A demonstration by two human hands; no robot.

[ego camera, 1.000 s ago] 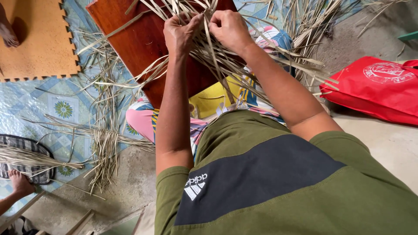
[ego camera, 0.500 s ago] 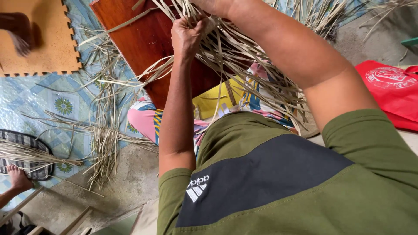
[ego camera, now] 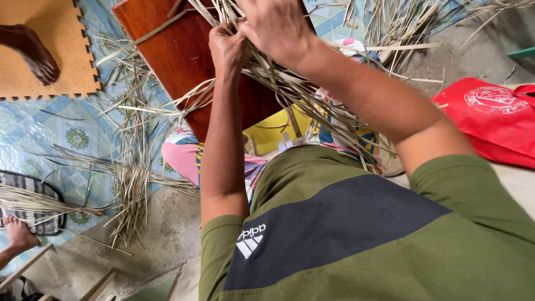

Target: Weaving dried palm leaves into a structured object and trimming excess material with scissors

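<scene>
My left hand (ego camera: 227, 49) is closed around a bunch of dried straw-coloured leaf strips (ego camera: 290, 89) over a reddish-brown wooden board (ego camera: 178, 61). My right hand (ego camera: 278, 28) sits just right of it, fingers curled into the same strips near the top of the view. The strips fan out from both hands down across my lap and the colourful cloth (ego camera: 184, 156) under them. My green and dark shirt fills the lower half of the picture.
A red bag (ego camera: 496, 120) lies at the right. Loose strips and a tied bundle (ego camera: 131, 195) lie on the patterned blue floor mat (ego camera: 67, 139). An orange foam tile (ego camera: 56, 61) with another person's foot (ego camera: 30, 50) is top left; a second foot (ego camera: 19, 234) is bottom left.
My right hand has swung back from the upper right to sit close beside the left hand on the strips. The foot on the orange tile has shifted slightly.
</scene>
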